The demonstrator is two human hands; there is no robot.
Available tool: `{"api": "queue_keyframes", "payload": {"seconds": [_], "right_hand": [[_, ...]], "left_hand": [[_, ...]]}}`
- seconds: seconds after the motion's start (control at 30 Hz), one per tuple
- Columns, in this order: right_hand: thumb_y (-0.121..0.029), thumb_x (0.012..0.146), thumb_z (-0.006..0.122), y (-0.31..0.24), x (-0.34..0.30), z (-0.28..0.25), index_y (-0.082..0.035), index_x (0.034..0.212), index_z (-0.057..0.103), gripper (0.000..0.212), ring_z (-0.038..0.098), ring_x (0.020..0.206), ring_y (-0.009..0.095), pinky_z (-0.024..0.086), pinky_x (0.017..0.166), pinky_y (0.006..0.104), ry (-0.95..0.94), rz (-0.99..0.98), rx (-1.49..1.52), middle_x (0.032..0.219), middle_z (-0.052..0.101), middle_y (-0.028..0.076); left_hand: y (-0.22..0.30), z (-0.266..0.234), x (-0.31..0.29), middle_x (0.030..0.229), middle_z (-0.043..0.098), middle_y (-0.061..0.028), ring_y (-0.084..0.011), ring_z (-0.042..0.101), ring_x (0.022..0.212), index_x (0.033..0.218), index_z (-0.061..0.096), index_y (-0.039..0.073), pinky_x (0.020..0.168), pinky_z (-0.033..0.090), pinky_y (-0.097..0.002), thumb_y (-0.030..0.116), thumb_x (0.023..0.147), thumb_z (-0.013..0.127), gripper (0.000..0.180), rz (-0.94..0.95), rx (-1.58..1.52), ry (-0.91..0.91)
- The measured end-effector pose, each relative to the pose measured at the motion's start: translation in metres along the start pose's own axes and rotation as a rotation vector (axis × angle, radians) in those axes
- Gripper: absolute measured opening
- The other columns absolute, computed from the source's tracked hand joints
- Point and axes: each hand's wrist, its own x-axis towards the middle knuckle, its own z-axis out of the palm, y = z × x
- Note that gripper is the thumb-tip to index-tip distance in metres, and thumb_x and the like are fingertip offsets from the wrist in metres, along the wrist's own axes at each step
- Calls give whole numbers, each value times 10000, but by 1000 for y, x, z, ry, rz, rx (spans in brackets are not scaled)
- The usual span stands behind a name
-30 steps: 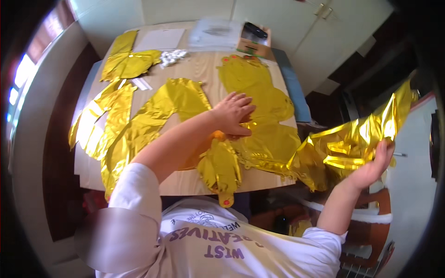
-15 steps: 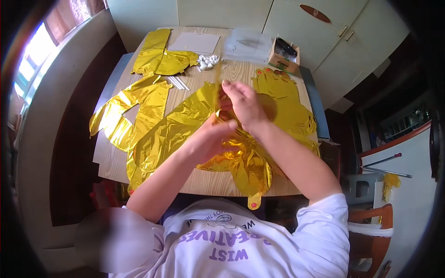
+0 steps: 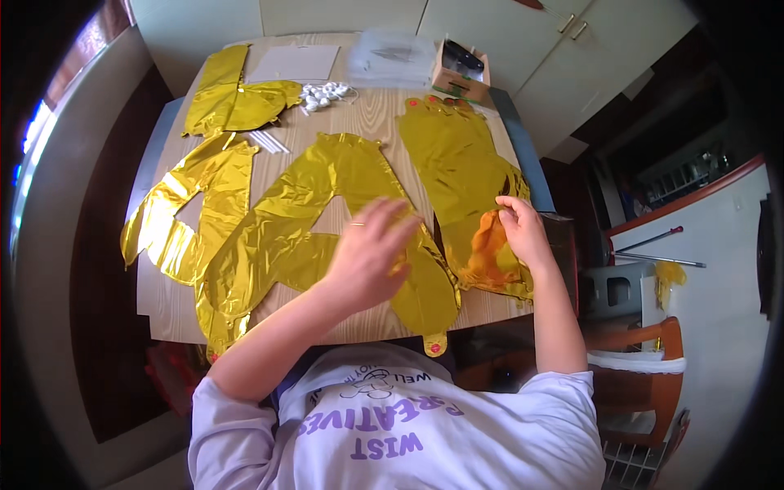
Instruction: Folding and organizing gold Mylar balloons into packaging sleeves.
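My left hand (image 3: 374, 253), a ring on one finger, is held over an A-shaped gold foil balloon (image 3: 282, 237) that lies flat with a cut-out in its middle. Its fingers are spread and slightly blurred, with nothing in them. Off to the right, my right hand (image 3: 527, 231) has its thumb and fingers drawn together over the lower right part of a stack of gold foil balloons (image 3: 453, 159). Whatever lies between those fingertips is hidden. An orange reflection shows in the foil beside them. A tab with a red mark (image 3: 435, 346) overhangs the table's front edge.
More gold foil balloons (image 3: 224, 184) lie along the table's left. White sticks (image 3: 268, 142), a pile of small white pieces (image 3: 324, 96), a pale sheet (image 3: 294, 62) and clear plastic (image 3: 392, 59) sit behind. A cardboard box (image 3: 461, 72) with a black object stands back right.
My hands have come apart, the right one moving right to the stack. The gold foil balloon they held up now lies flat on the table. The view has shifted slightly.
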Motion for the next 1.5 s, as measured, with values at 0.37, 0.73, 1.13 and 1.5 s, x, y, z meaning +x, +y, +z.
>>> {"api": "queue_keyframes", "payload": {"seconds": [0.37, 0.73, 1.13, 1.5], "right_hand": [[-38, 894, 678, 23, -11, -1, -34, 1221, 660, 328, 639, 1132, 273, 470, 1007, 366, -67, -123, 153, 1203, 693, 133], [-30, 904, 650, 33, -19, -1, -25, 1216, 646, 311, 645, 1127, 304, 491, 990, 398, -46, -199, 198, 1172, 707, 142], [-140, 982, 601, 53, -27, -1, -6, 1218, 627, 273, 652, 1058, 362, 524, 916, 395, 36, -292, 18, 1122, 698, 184], [-248, 1003, 624, 41, -25, -15, 0, 1205, 667, 322, 676, 1094, 292, 519, 946, 363, 13, -265, 170, 1137, 702, 162]], "left_hand": [[-1, 83, 71, 1520, 443, -193, -395, 392, 1418, 1463, 487, 94, 1171, 325, -497, 279, 818, 708, 706, 146, -29, -336], [-30, 105, 87, 1182, 697, -153, -325, 658, 1103, 1071, 744, 15, 1034, 456, -439, 272, 928, 637, 313, 90, -252, -216], [-28, 86, 112, 1001, 701, -129, -323, 650, 1005, 974, 712, 45, 944, 499, -422, 164, 900, 680, 143, -136, -194, -144], [-57, -62, 32, 1065, 692, -147, -334, 634, 1074, 920, 697, 23, 955, 487, -436, 141, 867, 693, 129, -42, -29, -313]]}}
